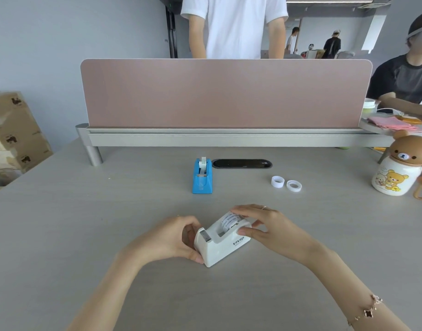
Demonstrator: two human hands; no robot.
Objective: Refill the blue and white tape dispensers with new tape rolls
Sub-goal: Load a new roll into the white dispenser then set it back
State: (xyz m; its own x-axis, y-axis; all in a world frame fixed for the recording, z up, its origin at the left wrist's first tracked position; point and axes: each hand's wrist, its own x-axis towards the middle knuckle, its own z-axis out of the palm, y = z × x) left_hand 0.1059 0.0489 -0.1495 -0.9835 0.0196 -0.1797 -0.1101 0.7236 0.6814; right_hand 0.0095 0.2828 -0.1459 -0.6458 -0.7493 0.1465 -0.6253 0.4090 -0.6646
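In the lower centre of the frame the white dispenser [223, 244] sits on the desk [85, 223], held between both hands. The left hand [174, 237] is curled around its cutter end, fingers closed on the body to steady it. The right hand [264, 225] reaches over the back end, fingertips pressing on a tape roll [230, 220] with a printed wrapper that sits in the well, thumb against the side wall. The step in hand looks like seating this roll in the white dispenser; whether its hub is fully in the slots I cannot tell. Above, at mid-frame, the blue dispenser [202, 176] stands apart with a roll already mounted and tape drawn to its cutter, so that half appears done. To the right of it lie 2 small white rings [286, 183], likely spent cores. Next, the roll needs pushing down level, then its loose end found and pulled forward to the blade.
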